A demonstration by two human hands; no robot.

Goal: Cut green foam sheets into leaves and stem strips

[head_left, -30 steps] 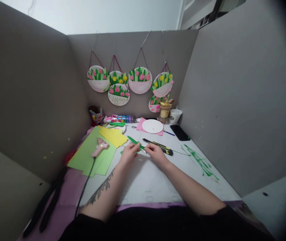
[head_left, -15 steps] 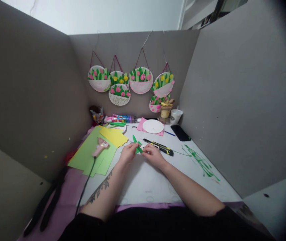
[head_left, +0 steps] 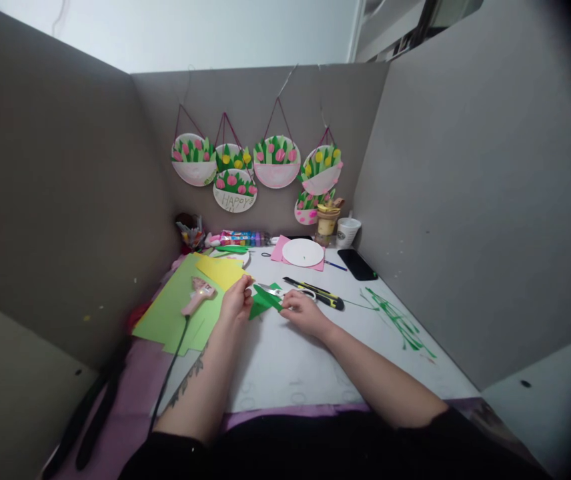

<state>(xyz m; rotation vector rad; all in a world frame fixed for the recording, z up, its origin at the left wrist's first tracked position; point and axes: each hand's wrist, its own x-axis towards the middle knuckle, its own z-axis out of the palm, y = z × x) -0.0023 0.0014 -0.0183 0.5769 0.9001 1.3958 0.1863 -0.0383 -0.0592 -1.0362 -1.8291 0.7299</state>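
Observation:
My right hand (head_left: 305, 312) pinches one end of a narrow green paper leaf (head_left: 267, 297), which points away to the left. Just left of it, my left hand (head_left: 236, 299) has its fingers curled together; whether anything is between them is hidden. Beneath the leaf lies a darker green paper piece (head_left: 258, 308) on the white table surface. A pair of scissors (head_left: 271, 291) with white handles shows behind the leaf, its blades toward my left hand and its handles partly behind my right fingers.
Left are green sheets (head_left: 168, 313), yellow paper (head_left: 220, 272) and a pink glue gun (head_left: 199, 297) with a cord. A box cutter (head_left: 323, 295), white paper disc (head_left: 303, 253), phone (head_left: 357, 265) and green scraps (head_left: 398, 320) lie beyond and right. Paper-plate flower baskets (head_left: 276, 175) hang on the back panel.
My left hand has let go of the green leaf and moved left, away from my right hand. The leaf now tilts further to the left in my right fingers.

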